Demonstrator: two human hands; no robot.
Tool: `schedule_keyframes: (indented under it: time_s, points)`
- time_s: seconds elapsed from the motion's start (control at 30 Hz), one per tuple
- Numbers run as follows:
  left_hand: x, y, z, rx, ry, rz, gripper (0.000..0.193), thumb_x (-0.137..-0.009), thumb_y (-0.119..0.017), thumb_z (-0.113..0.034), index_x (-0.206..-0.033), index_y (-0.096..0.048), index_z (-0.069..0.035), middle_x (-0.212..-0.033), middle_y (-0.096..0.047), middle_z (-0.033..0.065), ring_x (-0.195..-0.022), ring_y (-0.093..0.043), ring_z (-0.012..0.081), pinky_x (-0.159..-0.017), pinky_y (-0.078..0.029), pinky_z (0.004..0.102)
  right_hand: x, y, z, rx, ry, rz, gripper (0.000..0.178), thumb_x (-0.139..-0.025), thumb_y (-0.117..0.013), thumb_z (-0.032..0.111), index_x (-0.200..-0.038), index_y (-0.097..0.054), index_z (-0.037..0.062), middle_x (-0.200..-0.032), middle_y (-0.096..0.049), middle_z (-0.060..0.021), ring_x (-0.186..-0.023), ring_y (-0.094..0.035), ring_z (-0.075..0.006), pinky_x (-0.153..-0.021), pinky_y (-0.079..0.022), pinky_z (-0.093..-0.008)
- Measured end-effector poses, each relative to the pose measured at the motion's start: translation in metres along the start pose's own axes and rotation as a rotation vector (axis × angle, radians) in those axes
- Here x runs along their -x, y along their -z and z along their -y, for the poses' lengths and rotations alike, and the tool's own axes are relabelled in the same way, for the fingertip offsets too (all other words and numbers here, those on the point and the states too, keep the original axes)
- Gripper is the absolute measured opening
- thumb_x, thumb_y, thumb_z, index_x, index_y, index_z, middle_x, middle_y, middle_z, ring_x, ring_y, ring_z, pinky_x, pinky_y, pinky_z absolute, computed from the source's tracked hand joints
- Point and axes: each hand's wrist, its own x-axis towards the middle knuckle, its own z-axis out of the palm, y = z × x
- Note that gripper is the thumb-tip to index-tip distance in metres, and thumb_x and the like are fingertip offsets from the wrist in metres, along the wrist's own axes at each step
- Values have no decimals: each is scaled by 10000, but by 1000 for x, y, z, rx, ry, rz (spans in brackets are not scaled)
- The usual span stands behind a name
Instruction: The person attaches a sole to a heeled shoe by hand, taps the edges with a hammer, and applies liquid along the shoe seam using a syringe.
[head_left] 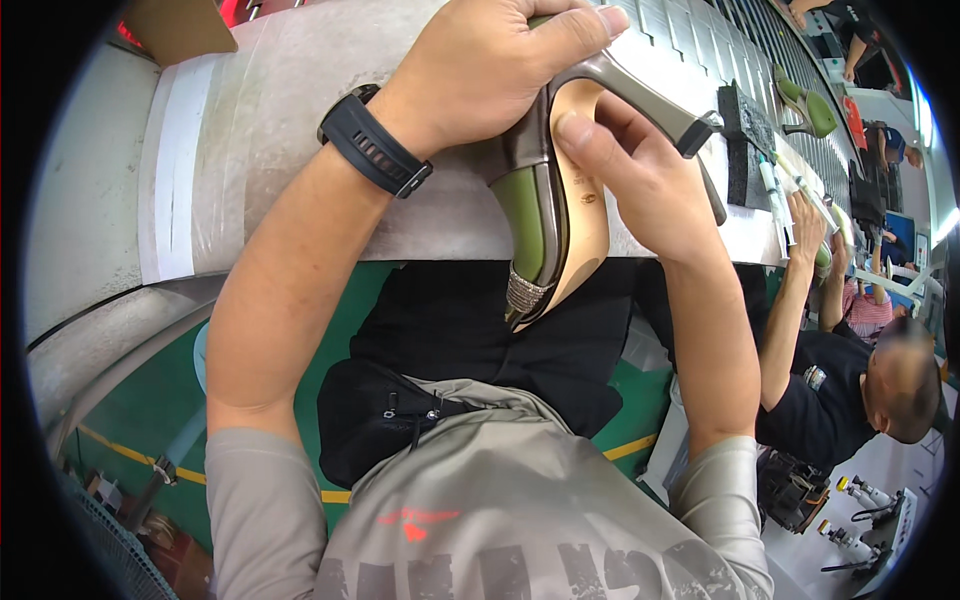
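Over the near edge of the bench, a high-heeled shoe (527, 215) is held toe down, tilted toward me. It has green and dark metallic parts, a tan sole (582, 215), a metallic heel (655, 100) pointing right and a glittering band (524, 292) near the toe. My left hand (490, 70), below a black watch (372, 142), closes round the back of the shoe near the heel. My right hand (655, 185) grips the shoe from the right, its thumb pressed on the sole. Some of its fingers are hidden behind the shoe.
A pale, worn bench (290, 120) runs under my hands. To the right lie a black block (745, 145) and syringes (775, 205). Beyond, another green heeled shoe (812, 110) sits by a slatted conveyor (765, 55). A co-worker (815, 400) works close on my right, hands at the bench.
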Motion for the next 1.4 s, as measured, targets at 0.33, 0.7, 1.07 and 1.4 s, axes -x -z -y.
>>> schedule_keyframes:
  time_s: [0.33,0.7,1.07,1.4]
  points:
    - [-6,1,-1,-8,73,28,319,-1043,-637,-244,-1020,-721,63,-885,-724,59,-828,-632,90,-737,-524,267,10,4,4,19,-174,144,516,-1009,-694,282,-1370,-592,-71,-1200,-692,-87,-1073,-637,-129,-967,-505,-296]
    - [1,1,0,-18,-46,0,327,-1039,-631,-243,-1026,-727,69,-873,-739,75,-801,-640,105,-733,-530,291,1,-4,10,81,-55,-37,438,-908,-807,217,-1222,-669,-56,-1018,-740,-110,-900,-717,-142,-792,-592,-294]
    - [0,3,-8,65,60,100,377,-982,-740,-317,-1104,-706,38,-917,-731,80,-833,-645,114,-760,-524,270,5,0,12,-53,-101,74,574,-831,-845,177,-1317,-624,-31,-1050,-733,-106,-942,-691,-146,-795,-584,-305]
    - [104,45,-4,-561,-314,-347,723,-601,-1027,-276,-1129,-597,-34,-1056,-641,91,-948,-635,206,-869,-527,327,14,15,9,910,517,-67,797,-730,-907,481,-1310,-657,-4,-1289,-660,-242,-1180,-641,-382,-1011,-517,-464]
